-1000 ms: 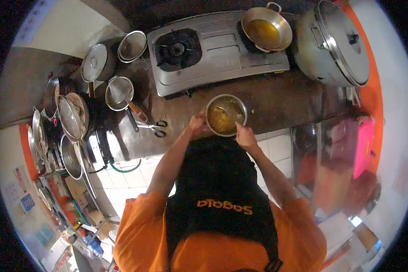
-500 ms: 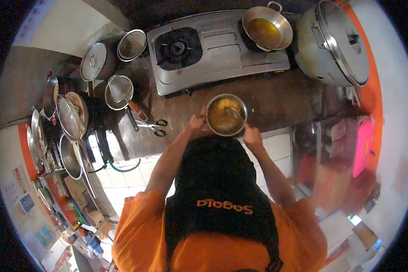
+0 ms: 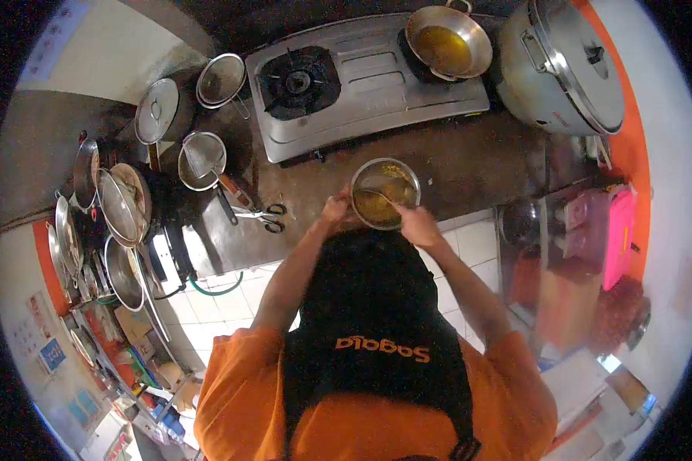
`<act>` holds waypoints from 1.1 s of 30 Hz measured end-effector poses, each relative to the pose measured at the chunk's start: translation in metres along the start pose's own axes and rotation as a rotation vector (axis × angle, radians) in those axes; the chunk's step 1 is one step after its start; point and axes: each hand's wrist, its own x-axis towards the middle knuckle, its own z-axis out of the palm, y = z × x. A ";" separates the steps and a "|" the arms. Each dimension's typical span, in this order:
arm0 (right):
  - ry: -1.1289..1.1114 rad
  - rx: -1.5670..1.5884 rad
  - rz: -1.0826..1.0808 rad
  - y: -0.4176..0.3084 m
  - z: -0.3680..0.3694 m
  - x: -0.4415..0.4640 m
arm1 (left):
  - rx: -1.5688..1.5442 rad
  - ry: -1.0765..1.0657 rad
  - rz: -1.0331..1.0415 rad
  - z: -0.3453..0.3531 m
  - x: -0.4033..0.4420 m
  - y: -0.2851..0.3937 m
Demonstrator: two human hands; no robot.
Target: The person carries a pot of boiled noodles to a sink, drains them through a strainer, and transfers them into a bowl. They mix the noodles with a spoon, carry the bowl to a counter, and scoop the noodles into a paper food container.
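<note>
A round metal bowl (image 3: 417,178) stands at the counter's front edge, close to my body. Yellow-brown food (image 3: 375,207) lies inside it, its kind unclear. My left hand (image 3: 335,210) is closed on the bowl's left side. Over the right rim comes my right hand (image 3: 420,226), its fingers wrapped round the handle of a metal spoon (image 3: 374,191). The spoon points left inside the bowl, its tip in the food. Left of the bowl, scissors (image 3: 273,217) with black handles lie on the counter.
Beyond the bowl is a two-burner gas stove (image 3: 377,115); a pan with yellow oil (image 3: 444,50) sits on its right burner. A large lidded pot (image 3: 542,84) stands at right. Strainers (image 3: 202,160) and a lidded saucepan (image 3: 158,111) occupy the left.
My right hand has moved from the bowl's right side up over its rim, onto the spoon handle. The spoon now points left, and the food is spread differently. My left hand stays on the bowl.
</note>
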 end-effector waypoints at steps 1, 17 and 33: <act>-0.073 0.040 -0.015 0.002 -0.012 -0.003 | 0.143 -0.001 0.061 -0.004 -0.003 -0.001; -0.175 -0.056 0.086 0.014 0.008 -0.032 | -0.187 0.115 -0.024 0.002 -0.030 0.021; -0.142 -0.353 0.190 -0.010 -0.002 -0.010 | 0.207 0.098 0.194 -0.005 -0.030 0.026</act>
